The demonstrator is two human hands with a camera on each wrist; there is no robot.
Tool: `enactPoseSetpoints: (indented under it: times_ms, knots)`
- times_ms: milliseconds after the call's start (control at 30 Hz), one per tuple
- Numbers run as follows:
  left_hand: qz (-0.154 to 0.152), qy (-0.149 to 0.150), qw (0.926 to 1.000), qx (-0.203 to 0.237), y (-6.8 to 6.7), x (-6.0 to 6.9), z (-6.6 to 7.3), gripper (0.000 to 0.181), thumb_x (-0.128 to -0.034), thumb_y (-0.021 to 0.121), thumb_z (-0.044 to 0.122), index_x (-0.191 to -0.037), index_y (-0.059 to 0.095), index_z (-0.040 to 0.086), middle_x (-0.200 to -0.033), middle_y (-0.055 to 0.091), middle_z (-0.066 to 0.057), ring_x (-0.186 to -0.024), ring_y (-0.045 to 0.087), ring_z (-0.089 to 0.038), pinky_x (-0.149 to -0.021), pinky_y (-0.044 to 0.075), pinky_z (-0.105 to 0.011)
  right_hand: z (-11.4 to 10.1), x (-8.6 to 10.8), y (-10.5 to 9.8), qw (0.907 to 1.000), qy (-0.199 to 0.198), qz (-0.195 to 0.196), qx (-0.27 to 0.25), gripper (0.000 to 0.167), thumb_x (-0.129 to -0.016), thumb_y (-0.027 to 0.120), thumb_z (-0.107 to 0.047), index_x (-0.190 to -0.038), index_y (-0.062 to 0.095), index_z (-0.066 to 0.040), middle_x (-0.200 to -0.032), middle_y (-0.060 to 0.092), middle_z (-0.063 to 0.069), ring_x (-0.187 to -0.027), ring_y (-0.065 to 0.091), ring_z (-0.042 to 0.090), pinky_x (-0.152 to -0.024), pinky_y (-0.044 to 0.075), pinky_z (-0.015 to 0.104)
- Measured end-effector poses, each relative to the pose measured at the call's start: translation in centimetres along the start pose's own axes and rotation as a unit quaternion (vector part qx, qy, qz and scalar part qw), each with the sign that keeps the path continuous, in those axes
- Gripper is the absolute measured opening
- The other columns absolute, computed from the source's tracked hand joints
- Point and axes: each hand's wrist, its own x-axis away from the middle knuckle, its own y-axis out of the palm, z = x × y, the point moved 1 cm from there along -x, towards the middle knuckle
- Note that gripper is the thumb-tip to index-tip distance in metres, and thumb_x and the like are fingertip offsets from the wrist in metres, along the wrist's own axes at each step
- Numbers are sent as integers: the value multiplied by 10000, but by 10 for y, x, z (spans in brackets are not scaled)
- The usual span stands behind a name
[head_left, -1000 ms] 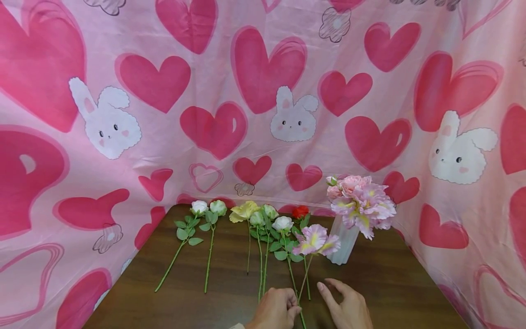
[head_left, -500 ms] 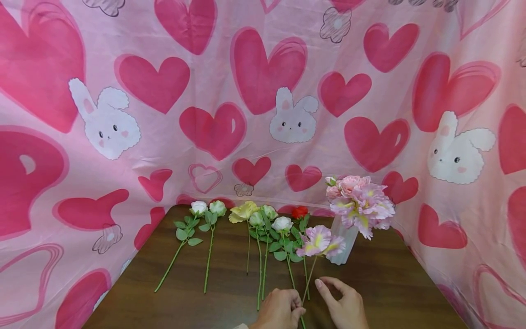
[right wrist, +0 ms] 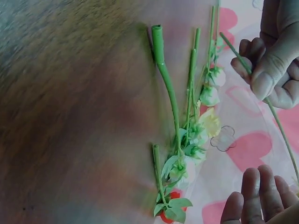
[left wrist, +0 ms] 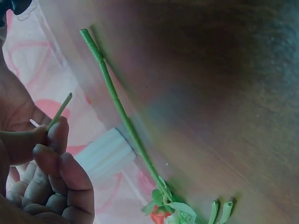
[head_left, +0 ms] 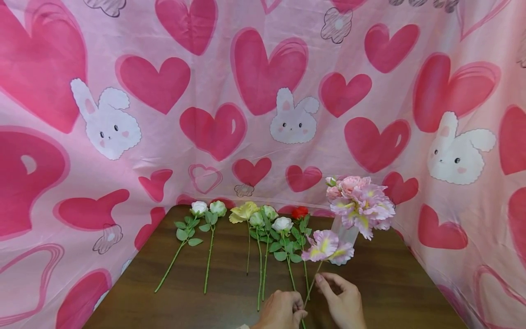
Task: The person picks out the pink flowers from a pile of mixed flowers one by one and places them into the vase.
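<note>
My left hand (head_left: 281, 310) pinches the thin stem of a pink-and-yellow artificial flower (head_left: 324, 246) near its lower end. The cut stem end (left wrist: 62, 107) pokes out past the thumb and forefinger in the left wrist view. Beside the stem is my right hand (head_left: 343, 299), and its fingers (right wrist: 252, 193) look loosely extended in the right wrist view, not wrapped round the stem. The flower's head leans right, in front of a white ribbed vase (head_left: 348, 234). A bunch of pink flowers (head_left: 363, 201) fills the vase.
On the brown table (head_left: 135, 297) lie several stemmed flowers: a white rose (head_left: 199, 208), a pale green rose (head_left: 218, 208), a yellow flower (head_left: 245, 211), another white rose (head_left: 282, 224) and a red one (head_left: 300, 212). A pink heart-print cloth (head_left: 164, 137) hangs behind.
The pink-and-yellow flower has shifted right and tilted further towards the vase. My left hand has moved slightly right with it, while the right hand's fingertips have come close to the stem.
</note>
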Motion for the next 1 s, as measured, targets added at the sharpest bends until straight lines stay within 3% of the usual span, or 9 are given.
enactPoseSetpoints:
  times_ms: [167, 433, 667, 1000]
  knots:
    - [-40, 142, 9999, -69, -1, -1, -2, 251, -839, 848, 128, -701, 652, 203, -575, 558, 205, -543, 475, 49, -513, 390, -210, -1, 0, 2, 9999, -17, 106, -123, 182, -933, 775, -276, -950, 791, -95, -751, 742, -32, -693, 701, 140, -671, 508, 216]
    - [-174, 77, 9997, -175, -2, -2, -3, 217, -853, 842, 147, -728, 677, 213, -591, 582, 203, -547, 499, 45, -541, 412, -218, -1, 1, 5, 9993, -216, 250, -201, 131, -927, 778, -189, -822, 758, -113, -656, 686, -31, -630, 650, 100, -665, 476, 200]
    - [-289, -88, 9994, 149, -1, -3, -5, 199, -862, 831, 124, -740, 688, 189, -589, 577, 186, -536, 498, 31, -531, 414, -233, -3, 1, 5, 9986, -303, 346, -245, 123, -920, 781, -154, -809, 752, -111, -668, 692, -25, -598, 652, 109, -630, 489, 206]
    - [-163, -63, 9998, -28, -3, -4, -9, 171, -849, 855, 226, -779, 701, 199, -655, 608, 200, -590, 516, 44, -572, 422, -242, -4, 0, 4, 9960, -658, 564, -204, 112, -914, 781, -115, -806, 757, -138, -663, 684, -48, -593, 642, 117, -615, 480, 219]
